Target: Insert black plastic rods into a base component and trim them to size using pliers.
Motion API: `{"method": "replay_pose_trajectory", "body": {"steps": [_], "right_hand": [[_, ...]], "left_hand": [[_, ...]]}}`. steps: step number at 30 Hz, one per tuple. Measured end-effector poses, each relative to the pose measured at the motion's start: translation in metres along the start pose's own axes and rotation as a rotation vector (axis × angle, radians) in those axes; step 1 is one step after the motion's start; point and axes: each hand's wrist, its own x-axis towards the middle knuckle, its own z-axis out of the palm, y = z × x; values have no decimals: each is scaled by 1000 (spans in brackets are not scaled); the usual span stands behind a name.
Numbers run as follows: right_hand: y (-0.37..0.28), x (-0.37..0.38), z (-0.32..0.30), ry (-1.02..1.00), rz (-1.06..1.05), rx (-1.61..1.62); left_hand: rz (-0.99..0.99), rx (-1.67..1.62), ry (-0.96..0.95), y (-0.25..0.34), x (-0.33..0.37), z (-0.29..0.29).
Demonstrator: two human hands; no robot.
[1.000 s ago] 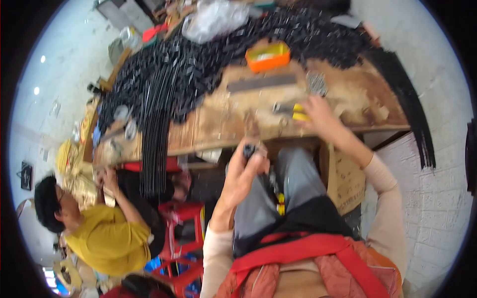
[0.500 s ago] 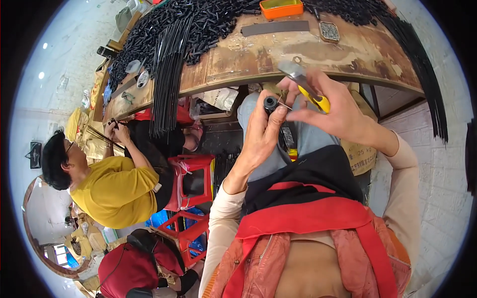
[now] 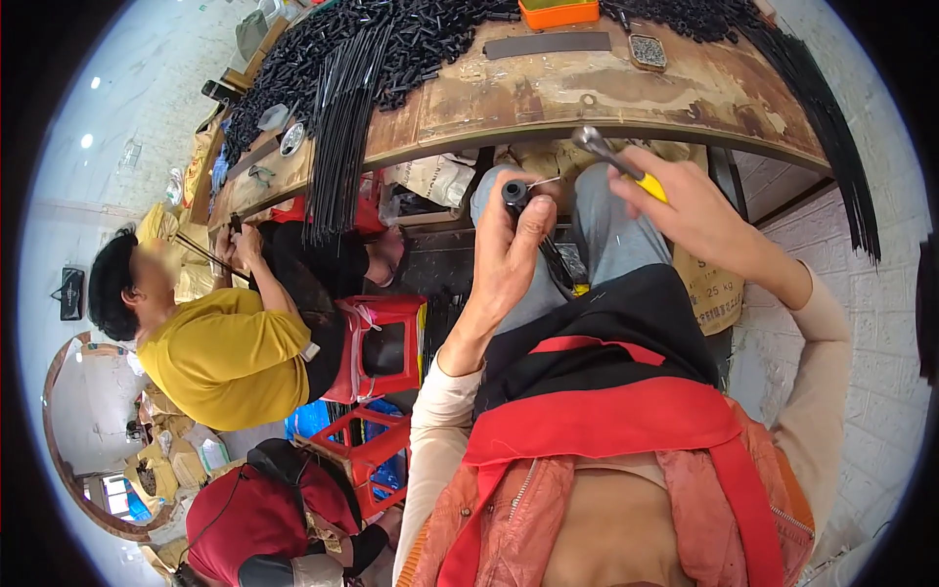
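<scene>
- From my far-off seat, I see the right hand (image 3: 677, 199) has moved away from the tube (image 3: 515, 193); it is now at 2 o'clock, fingers wrapped round a hammer (image 3: 602, 149).
- The left hand (image 3: 511, 247) is still holding the black tube tight, at 1 o'clock, close to the middle of my view.
- A thin nail (image 3: 545, 180) sticks out beside the tube's top. I think the right fingers no longer touch it, so that hand has only the hammer. I can't tell if the nail is in the tube or pinched.
- At 12 o'clock I see a worn wooden table (image 3: 548, 103) with a grey strip (image 3: 548, 44) and an orange box (image 3: 559, 14). A small dish (image 3: 647, 53) is at 1 o'clock.
- Black pieces (image 3: 411, 44) make a heap near 11 o'clock.
- A person in yellow (image 3: 225, 352) sits between 8 and 9 o'clock, near a red stool (image 3: 409, 338).
</scene>
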Motion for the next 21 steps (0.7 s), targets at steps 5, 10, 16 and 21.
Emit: {"method": "replay_pose_trajectory", "body": {"steps": [5,10,16,21], "right_hand": [[5,-17,5,178,-332,-554],[6,-11,12,278,-431,-607],[14,-12,7,240,-454,-635],[-5,-19,-44,0,-607,-735]], "left_hand": [[-9,-68,-90,4,0,6],[-12,-26,-117,9,-1,11],[-26,-45,-127,10,-2,11],[-152,-3,-265,23,-2,1]]}}
